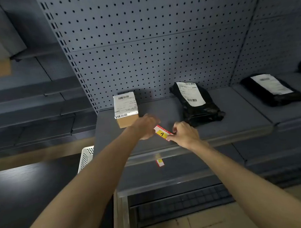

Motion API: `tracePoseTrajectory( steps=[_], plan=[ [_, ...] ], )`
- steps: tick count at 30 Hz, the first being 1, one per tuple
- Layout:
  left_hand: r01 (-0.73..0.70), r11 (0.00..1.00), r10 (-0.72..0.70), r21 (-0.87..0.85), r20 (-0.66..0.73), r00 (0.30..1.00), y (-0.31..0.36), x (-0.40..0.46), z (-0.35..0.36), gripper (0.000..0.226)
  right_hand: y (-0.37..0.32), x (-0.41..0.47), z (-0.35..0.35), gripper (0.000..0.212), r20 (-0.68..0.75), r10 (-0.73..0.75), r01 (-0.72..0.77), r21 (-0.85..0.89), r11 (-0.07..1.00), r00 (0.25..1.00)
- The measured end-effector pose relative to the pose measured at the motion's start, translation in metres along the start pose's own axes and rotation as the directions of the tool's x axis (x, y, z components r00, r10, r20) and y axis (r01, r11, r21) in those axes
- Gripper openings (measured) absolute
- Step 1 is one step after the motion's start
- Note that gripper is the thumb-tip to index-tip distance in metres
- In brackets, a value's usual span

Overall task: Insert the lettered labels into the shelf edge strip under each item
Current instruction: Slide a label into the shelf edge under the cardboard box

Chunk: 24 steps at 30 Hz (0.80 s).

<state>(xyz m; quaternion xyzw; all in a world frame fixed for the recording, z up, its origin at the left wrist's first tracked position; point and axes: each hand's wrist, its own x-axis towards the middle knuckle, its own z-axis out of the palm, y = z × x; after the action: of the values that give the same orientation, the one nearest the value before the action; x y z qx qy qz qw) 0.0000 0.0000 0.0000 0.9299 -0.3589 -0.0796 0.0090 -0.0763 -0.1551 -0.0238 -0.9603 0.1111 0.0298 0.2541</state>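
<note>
Between both hands, label ends covered

We are holding the label between left hand and right hand, above the shelf. The box is sitting behind-left of the grip, the parcel behind-right, the edge strip below.

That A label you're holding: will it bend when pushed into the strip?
Probably. The label looks thin like card, and both the left hand and right hand support its ends. It likely weighs little, so a light grip should do.
</note>
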Motion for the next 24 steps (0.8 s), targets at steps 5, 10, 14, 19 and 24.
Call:
tracePoseTrajectory(
  steps=[5, 10, 14, 19, 24],
  plan=[
    [-0.052, 0.992, 0.051, 0.112, 0.008, 0.999, 0.000, 0.013, 0.010, 0.056, -0.006, 0.013, 0.009, 0.052, -0.007, 0.004, -0.005, -0.083, 0.997, 1.000],
    [-0.051, 0.997, 0.054, 0.055, -0.049, 0.997, -0.003, 0.016, 0.022, 0.045, -0.004, 0.023, 0.012, 0.042, 0.033, 0.072, -0.072, 0.000, 0.997, 0.997],
    [-0.072, 0.997, 0.072, 0.005, -0.121, 0.990, -0.006, 0.013, 0.021, 0.031, -0.007, 0.025, 0.014, 0.029, 0.048, 0.089, -0.091, 0.057, 0.994, 0.995],
    [0.023, 0.978, -0.053, -0.207, -0.143, 0.988, -0.013, -0.008, 0.011, 0.013, -0.012, 0.020, 0.011, 0.017, -0.030, -0.012, 0.015, 0.081, 0.997, 0.999],
    [0.056, 0.900, -0.193, -0.431, -0.282, 0.940, -0.030, -0.051, 0.005, 0.008, -0.031, 0.004, -0.004, 0.006, -0.098, -0.232, 0.247, 0.180, 0.952, 0.968]
  ],
)
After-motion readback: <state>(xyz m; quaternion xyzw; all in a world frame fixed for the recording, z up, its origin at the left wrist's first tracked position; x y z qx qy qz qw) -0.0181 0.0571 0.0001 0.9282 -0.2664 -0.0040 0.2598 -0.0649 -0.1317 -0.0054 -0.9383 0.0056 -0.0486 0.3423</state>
